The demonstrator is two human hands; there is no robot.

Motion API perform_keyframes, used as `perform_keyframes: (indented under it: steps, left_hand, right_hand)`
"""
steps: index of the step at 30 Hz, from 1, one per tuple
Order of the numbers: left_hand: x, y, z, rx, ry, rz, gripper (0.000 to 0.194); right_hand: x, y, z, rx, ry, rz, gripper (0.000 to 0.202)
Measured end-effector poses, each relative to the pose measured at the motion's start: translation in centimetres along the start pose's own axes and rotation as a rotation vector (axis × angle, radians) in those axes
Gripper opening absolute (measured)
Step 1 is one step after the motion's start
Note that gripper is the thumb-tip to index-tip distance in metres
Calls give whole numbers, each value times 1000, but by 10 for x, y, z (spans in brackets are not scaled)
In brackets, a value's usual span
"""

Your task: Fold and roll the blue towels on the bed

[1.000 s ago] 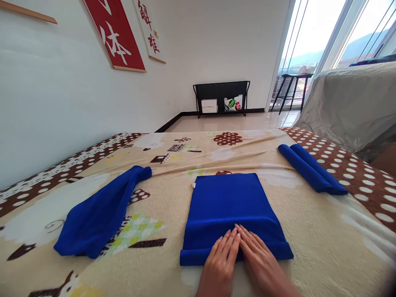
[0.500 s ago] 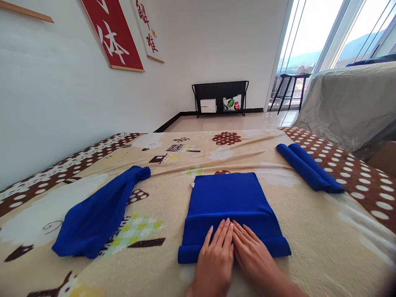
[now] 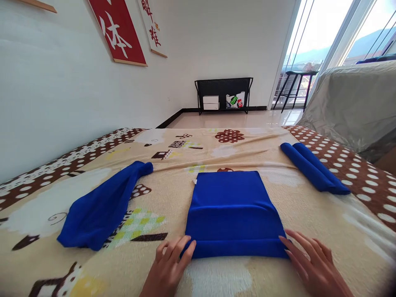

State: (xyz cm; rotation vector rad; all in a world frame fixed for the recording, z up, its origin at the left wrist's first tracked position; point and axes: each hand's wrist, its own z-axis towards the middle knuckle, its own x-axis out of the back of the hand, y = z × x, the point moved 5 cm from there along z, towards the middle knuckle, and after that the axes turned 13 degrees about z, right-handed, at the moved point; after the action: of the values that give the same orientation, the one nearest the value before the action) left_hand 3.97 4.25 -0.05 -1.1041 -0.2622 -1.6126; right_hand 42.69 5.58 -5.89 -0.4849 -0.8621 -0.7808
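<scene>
A blue towel (image 3: 229, 214) lies flat in front of me, its near edge folded over into a narrow roll. My left hand (image 3: 170, 262) grips the left end of that roll, fingers bent and thumb against the cloth. At the opposite end, my right hand (image 3: 312, 260) has its fingertips and thumb on the right corner of the roll. A small white tag shows at the towel's left side. To the left lies a crumpled blue towel (image 3: 99, 210), touched by neither hand. A rolled blue towel (image 3: 315, 169) rests at the right.
Everything blue lies on a bed with a patterned beige blanket (image 3: 123, 272) and brown dotted borders. Beyond the bed stands a low black rack (image 3: 224, 86) with white boxes. A covered piece of furniture (image 3: 355, 103) stands at right, near a black stool (image 3: 297, 82).
My hands have parted from the middle of the towel's near edge and moved out to the two ends of the roll. The view has shifted slightly.
</scene>
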Motion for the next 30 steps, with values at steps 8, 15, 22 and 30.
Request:
perform_keyframes:
  steps: [8, 15, 22, 30]
  left_hand:
    - [-4, -3, -8, -55, -56, -104, 38]
    - [-21, -20, 2, -4, -77, -258, 32]
    - [7, -21, -10, 3, -185, -378, 27]
    - [4, 22, 3, 308, -61, -28, 39]
  right_hand:
    - [1, -2, -3, 46, -65, 18, 43]
    - [2, 9, 23, 57, -45, 168, 19]
    - [31, -5, 20, 38, -189, 230, 14]
    - [2, -40, 31, -108, 47, -131, 31]
